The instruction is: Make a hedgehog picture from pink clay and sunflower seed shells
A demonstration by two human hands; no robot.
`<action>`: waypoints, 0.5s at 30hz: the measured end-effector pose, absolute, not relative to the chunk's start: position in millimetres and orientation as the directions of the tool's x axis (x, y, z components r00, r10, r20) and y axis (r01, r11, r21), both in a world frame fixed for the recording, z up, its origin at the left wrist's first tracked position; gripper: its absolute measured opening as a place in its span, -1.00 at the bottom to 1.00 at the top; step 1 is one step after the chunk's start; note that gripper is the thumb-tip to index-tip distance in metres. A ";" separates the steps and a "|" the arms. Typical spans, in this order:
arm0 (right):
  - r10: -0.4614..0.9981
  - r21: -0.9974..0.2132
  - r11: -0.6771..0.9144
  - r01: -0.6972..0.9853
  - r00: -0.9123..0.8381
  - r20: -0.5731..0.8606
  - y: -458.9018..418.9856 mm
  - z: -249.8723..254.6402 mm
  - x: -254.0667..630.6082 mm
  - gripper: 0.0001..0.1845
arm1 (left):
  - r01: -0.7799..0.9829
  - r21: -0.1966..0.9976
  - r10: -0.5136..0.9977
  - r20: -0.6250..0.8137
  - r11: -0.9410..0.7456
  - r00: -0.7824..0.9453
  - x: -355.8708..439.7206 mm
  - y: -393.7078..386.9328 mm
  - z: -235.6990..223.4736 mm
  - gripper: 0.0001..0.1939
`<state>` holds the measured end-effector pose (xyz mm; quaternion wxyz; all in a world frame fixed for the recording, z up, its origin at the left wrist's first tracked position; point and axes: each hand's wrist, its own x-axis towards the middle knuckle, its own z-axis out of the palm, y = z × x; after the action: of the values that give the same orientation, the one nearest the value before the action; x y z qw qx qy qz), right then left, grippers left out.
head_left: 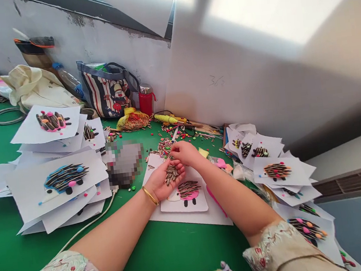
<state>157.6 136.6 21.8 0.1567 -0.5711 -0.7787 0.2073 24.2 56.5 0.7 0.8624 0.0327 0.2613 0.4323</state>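
Note:
Striped sunflower seeds (171, 174) lie in the cupped palm of my left hand (161, 182), which has a gold bangle (150, 196) at the wrist. My right hand (184, 153) is just above its fingertips, thumb and fingers drawn together; what they pinch, if anything, is hidden. Below both hands is a white card (185, 205) with a hedgehog (189, 189) made of pink clay and sunflower-seed spines, with black feet. My left hand covers part of the card's left side. A larger white sheet (221, 219) lies under the card.
Stacks of hedgehog cards stand left (25, 179) and right (302, 171). Loose seeds and coloured clay balls (165, 147) are scattered beyond my hands. Farther back are a glue gun (167, 118), a red flask (145, 101) and a striped bag (107, 91). A white cable (89, 224) crosses the green table.

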 end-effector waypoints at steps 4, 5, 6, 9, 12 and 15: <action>0.979 -0.579 0.191 0.793 -0.194 0.058 128.5 22.1 177.5 -0.91 | -0.725 0.300 0.768 -0.422 0.620 0.482 23.3 55.2 1.5 -0.70; 0.985 -0.615 0.164 0.771 -0.163 0.058 124.3 22.3 183.7 -0.92 | -0.724 0.303 0.768 -0.423 0.620 0.480 23.1 55.0 2.0 -0.71; 0.989 -0.657 0.138 0.741 -0.135 0.055 118.9 22.5 190.1 -0.94 | -0.721 0.305 0.767 -0.423 0.622 0.482 23.0 54.9 2.5 -0.72; 0.996 -0.807 0.085 0.584 -0.069 0.056 95.0 23.3 209.3 -0.95 | -0.717 0.306 0.765 -0.418 0.627 0.490 22.9 55.0 3.3 -0.71; 0.990 -0.835 0.141 0.532 -0.088 0.111 62.8 22.9 226.6 -0.89 | -0.720 0.318 0.772 -0.422 0.617 0.475 23.3 55.1 3.1 -0.70; 0.974 -0.762 0.224 0.608 -0.171 0.150 30.7 19.9 239.3 -0.82 | -0.718 0.330 0.774 -0.434 0.613 0.461 24.0 54.9 3.3 -0.70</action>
<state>239.3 30.7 19.9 0.3252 -0.5556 -0.7116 0.2813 24.0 54.9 3.3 0.8531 0.0496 0.2801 0.4373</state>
